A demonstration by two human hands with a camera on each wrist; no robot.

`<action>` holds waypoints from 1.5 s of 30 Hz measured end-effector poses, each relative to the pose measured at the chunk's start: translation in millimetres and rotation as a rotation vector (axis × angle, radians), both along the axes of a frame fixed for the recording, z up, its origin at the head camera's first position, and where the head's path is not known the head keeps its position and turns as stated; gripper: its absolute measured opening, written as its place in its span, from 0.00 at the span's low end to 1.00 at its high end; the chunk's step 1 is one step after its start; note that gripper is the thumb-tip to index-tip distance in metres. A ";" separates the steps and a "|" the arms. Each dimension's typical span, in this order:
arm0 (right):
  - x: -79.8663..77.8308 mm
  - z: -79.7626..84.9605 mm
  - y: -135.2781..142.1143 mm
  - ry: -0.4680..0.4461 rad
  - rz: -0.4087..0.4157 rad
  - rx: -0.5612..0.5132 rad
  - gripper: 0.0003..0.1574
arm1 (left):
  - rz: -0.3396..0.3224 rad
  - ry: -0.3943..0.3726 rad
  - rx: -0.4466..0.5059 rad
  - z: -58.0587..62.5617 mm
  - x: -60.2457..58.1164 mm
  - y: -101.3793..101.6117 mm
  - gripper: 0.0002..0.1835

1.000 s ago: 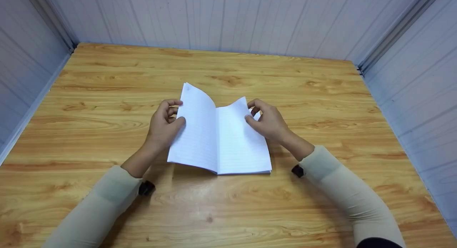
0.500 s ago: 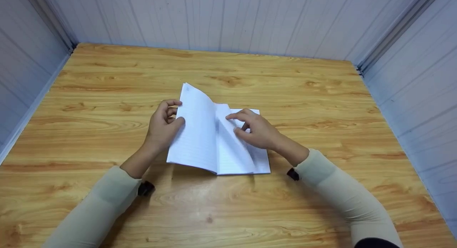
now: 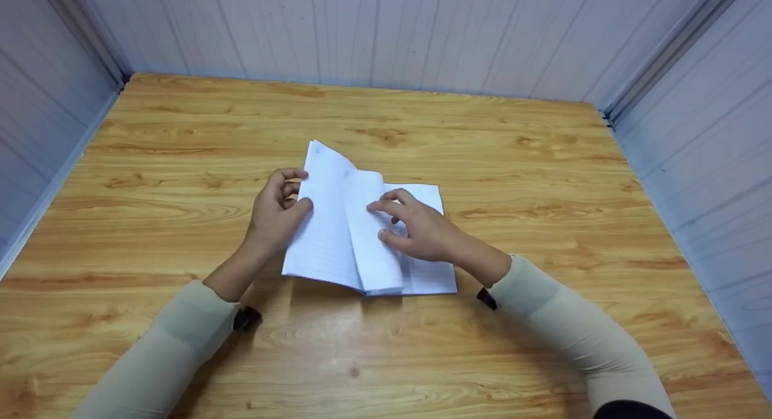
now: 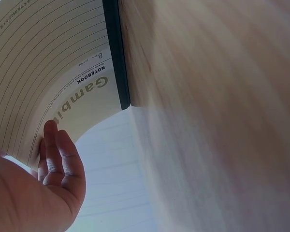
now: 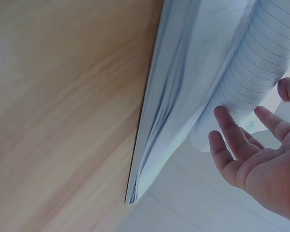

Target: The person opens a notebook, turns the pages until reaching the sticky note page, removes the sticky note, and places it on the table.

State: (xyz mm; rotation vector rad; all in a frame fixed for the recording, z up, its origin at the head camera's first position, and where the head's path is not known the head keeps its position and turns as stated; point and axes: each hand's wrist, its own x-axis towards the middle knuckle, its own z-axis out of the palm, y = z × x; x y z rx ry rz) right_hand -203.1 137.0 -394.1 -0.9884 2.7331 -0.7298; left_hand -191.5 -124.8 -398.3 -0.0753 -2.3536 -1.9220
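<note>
Notebook point(image 3: 368, 238) lies open mid-table point(image 3: 181, 135), lined pages up. Left hand point(image 3: 274, 217) grips the raised left cover edge, fingers curled behind it. Right hand point(image 3: 416, 229), fingers nearly straight, pushes a curling page point(image 3: 371, 226) over toward the spine, nothing pinched.

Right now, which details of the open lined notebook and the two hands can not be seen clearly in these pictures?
- Head view: the lines on the white lined notebook are too faint to count.
- Head view: the curling page hides part of the right hand fingertips.
- Left wrist view: the cover word "Gambi..." is cut short by the left hand.
- Right wrist view: the wooden table is blurred.
</note>
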 end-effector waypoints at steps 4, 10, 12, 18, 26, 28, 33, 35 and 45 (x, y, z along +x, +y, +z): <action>2.0 -0.4 -3.8 0.012 0.026 0.029 0.27 | -0.008 0.003 0.001 -1.0 -0.5 0.0 0.21; 4.0 0.1 -9.3 0.021 0.073 0.051 0.30 | -0.012 0.018 0.007 -0.7 0.0 0.2 0.20; 4.6 0.6 -10.6 0.017 0.085 0.060 0.30 | -0.008 0.005 -0.003 0.4 0.4 0.6 0.20; 6.0 2.0 -14.7 0.011 0.120 0.068 0.33 | -0.006 -0.009 -0.024 3.0 1.3 0.8 0.22; 6.7 2.3 -17.0 0.003 0.158 0.077 0.35 | -0.018 -0.003 -0.007 1.0 0.4 0.2 0.23; 6.3 2.3 -16.1 -0.004 0.157 0.070 0.36 | -0.017 -0.008 -0.011 0.9 0.1 0.2 0.23; 1.7 1.6 -9.4 0.040 0.116 0.042 0.36 | -0.008 -0.028 -0.023 3.0 0.6 0.8 0.23; -1.7 1.3 -4.7 0.075 0.091 0.038 0.34 | -0.007 -0.024 -0.020 3.0 0.7 0.7 0.24; -22.0 0.8 24.1 0.116 -0.086 0.195 0.32 | -0.002 0.000 -0.014 0.3 0.9 -0.5 0.20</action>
